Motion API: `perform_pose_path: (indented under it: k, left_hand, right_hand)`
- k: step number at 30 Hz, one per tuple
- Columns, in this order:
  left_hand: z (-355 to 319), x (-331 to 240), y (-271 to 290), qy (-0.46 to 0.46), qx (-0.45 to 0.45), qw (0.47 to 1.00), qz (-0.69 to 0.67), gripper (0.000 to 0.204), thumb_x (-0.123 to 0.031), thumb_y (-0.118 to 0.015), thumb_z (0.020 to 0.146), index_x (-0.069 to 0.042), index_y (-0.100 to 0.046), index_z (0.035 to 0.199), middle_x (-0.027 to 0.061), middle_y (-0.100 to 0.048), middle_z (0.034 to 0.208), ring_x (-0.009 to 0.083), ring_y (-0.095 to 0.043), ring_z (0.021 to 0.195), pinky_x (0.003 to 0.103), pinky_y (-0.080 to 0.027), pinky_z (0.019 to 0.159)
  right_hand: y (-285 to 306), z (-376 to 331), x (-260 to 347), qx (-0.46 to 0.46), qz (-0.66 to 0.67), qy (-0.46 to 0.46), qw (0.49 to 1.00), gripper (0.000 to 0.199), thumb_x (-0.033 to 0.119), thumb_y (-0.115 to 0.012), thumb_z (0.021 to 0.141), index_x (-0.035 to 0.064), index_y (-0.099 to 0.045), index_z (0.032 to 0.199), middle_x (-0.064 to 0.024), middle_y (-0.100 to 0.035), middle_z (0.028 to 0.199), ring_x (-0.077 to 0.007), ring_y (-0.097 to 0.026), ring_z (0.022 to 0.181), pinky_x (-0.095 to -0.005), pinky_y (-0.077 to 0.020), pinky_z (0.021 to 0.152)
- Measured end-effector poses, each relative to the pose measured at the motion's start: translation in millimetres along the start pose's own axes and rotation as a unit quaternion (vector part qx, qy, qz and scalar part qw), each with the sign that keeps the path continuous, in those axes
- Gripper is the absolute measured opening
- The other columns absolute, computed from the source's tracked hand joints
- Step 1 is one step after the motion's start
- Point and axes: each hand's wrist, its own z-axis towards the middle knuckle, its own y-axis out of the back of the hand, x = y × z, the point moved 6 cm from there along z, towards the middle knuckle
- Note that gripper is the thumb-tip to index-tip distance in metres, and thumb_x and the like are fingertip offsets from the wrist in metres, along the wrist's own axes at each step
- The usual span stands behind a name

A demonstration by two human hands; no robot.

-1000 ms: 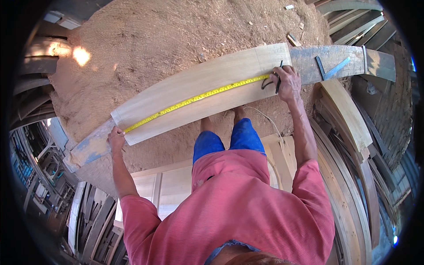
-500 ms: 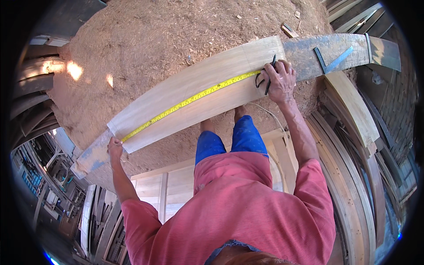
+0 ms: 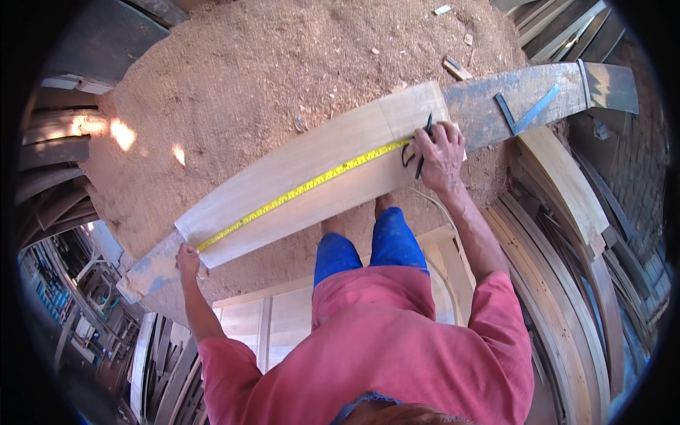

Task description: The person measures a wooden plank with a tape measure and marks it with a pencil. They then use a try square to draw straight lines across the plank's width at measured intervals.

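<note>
A pale wooden board (image 3: 283,191) lies slantwise in front of me on a longer worn plank (image 3: 474,106). Along it runs a yellow tape measure (image 3: 304,188), pulled out straight from one hand to the other. My left hand (image 3: 188,259) is closed in a pinch on the tape's end at the board's left edge. Close to the right end, my right hand (image 3: 439,156) is closed round the other end of the tape, its case hidden under the fingers. The same hand also grips a thin black pencil or pen (image 3: 419,167), and a black loop (image 3: 406,155) hangs beside it.
A blue try square (image 3: 531,110) rests on the plank to the right. Wood shavings (image 3: 234,92) cover the floor beyond, with a small wood block (image 3: 457,69). Stacked curved planks (image 3: 559,283) stand at the right, more timber (image 3: 156,361) at the lower left.
My view has shifted slightly, so the board sits a little lower in the picture. Both hands stay at the tape's two ends, near the same spots on the board.
</note>
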Motion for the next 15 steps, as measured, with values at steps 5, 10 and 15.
perform_pose_path:
  k: [5, 10, 15]
  left_hand:
    - [-5.7, -0.2, 0.5, 0.025, 0.014, 1.0, 0.001, 0.018, -0.015, -0.084, 0.094, -0.012, -0.068, 0.104, 0.0082, -0.077, 0.1, 0.0328, -0.07, 0.104, 0.05, -0.053, 0.094]
    - [-12.4, -11.9, 9.8, -0.001, -0.005, 1.0, 0.001, 0.018, -0.014, -0.083, 0.094, -0.011, -0.068, 0.104, 0.0083, -0.077, 0.098, 0.0311, -0.072, 0.101, 0.049, -0.054, 0.093]
    - [-16.6, -17.1, 14.4, 0.012, -0.008, 1.0, -0.001, 0.018, -0.013, -0.083, 0.095, -0.011, -0.068, 0.104, 0.0081, -0.077, 0.096, 0.0299, -0.073, 0.095, 0.048, -0.055, 0.092]
  right_hand:
    - [-1.8, -2.0, -3.4, 0.047, 0.006, -0.024, 0.999, 0.028, 0.029, -0.079, 0.092, 0.0165, -0.074, 0.116, -0.0099, -0.066, 0.116, -0.0368, -0.06, 0.128, -0.0528, -0.044, 0.1]
    - [4.7, 1.0, -27.6, 0.029, 0.02, -0.025, 0.999, 0.028, 0.031, -0.082, 0.091, 0.0166, -0.078, 0.114, -0.0086, -0.068, 0.11, -0.036, -0.062, 0.123, -0.0512, -0.0458, 0.098]
    - [20.5, 7.7, -77.0, 0.021, 0.003, -0.044, 0.999, 0.027, 0.032, -0.083, 0.091, 0.0154, -0.079, 0.112, -0.0079, -0.071, 0.111, -0.0356, -0.064, 0.123, -0.0505, -0.0462, 0.1]
